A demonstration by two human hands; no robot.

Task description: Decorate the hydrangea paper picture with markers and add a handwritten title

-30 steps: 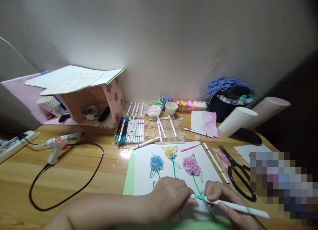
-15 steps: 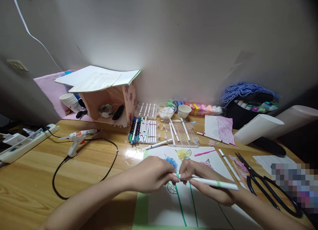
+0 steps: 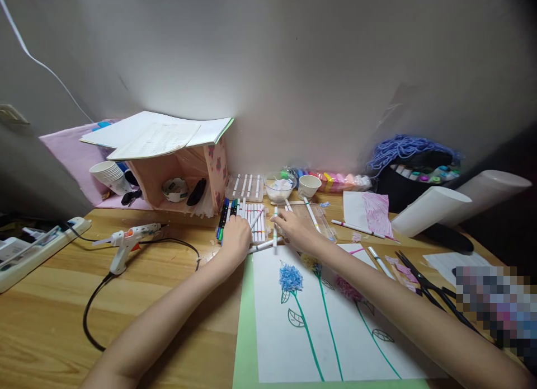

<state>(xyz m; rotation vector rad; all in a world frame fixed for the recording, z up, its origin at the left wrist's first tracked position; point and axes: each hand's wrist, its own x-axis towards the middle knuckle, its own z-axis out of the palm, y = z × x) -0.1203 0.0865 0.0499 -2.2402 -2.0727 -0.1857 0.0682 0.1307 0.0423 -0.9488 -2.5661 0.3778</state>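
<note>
Over the left part of the clear marker case (image 3: 262,232) is my left hand (image 3: 237,235). Its fingers curl down among the pens, and their tips are hidden. Beside the case, my right hand (image 3: 297,229) pinches a white marker (image 3: 275,232) with green bands, pointing away from me. White markers with coloured ends and dark pens (image 3: 222,224) lie in the case. Below both hands is a white sheet (image 3: 281,350) with three drawn flowers on green stems. Their heads are textured: a blue one (image 3: 291,278), a yellow one (image 3: 311,262) and a pink one partly behind my right forearm.
A hot glue gun (image 3: 128,243) with a looped cord lies left, near a power strip (image 3: 46,254). Behind stand a pink box (image 3: 218,170), a glass bowl (image 3: 280,187) and a paper cup (image 3: 309,186). Black scissors (image 3: 423,282) and paper rolls (image 3: 436,212) are on the right.
Both hands have moved from above the drawing, where they held a marker together, forward to the marker case. They are now apart. The flowers have come into fuller view.
</note>
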